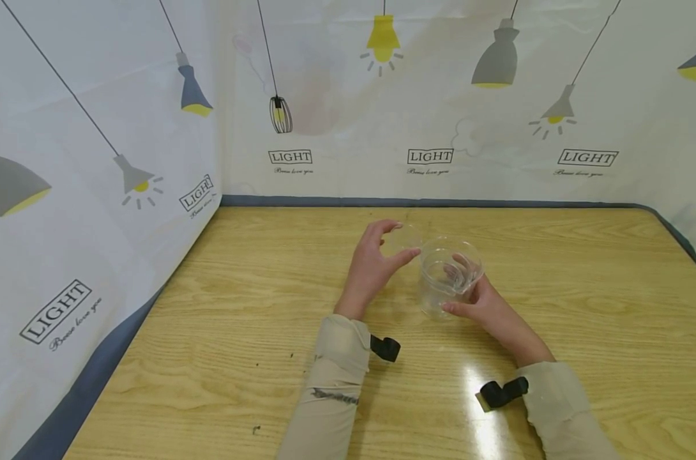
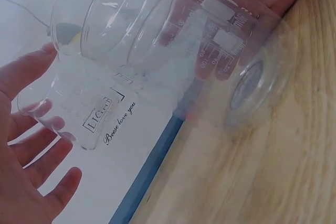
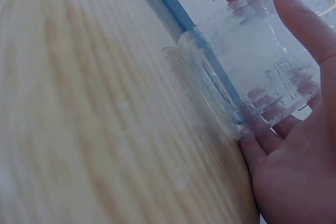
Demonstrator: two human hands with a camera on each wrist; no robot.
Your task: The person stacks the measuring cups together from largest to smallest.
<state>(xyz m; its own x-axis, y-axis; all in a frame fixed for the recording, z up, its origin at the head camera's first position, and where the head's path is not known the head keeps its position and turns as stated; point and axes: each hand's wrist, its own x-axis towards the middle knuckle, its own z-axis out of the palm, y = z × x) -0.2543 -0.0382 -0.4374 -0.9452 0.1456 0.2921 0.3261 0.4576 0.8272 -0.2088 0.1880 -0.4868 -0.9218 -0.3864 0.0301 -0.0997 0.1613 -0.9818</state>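
My left hand [image 1: 372,267] grips a small clear glass beaker [image 2: 65,111] between thumb and fingertips, tilted beside a larger one. In the head view that small beaker [image 1: 405,236] shows only as a faint outline. The larger clear beaker [image 1: 434,297] is held from its right side by my right hand [image 1: 488,303], with the thumb at the front and the fingers behind. White graduation marks and blank label patches show on its wall in the left wrist view. More glass rims show nested inside it. Its base [image 3: 210,85] is close over the table in the right wrist view.
A wood-grain table [image 1: 210,332] spreads under both hands. Behind and to the left hangs a white sheet [image 1: 348,128] printed with lamps, its dark blue border along the table's back edge. Black straps [image 1: 385,348] stick out at both sleeve cuffs.
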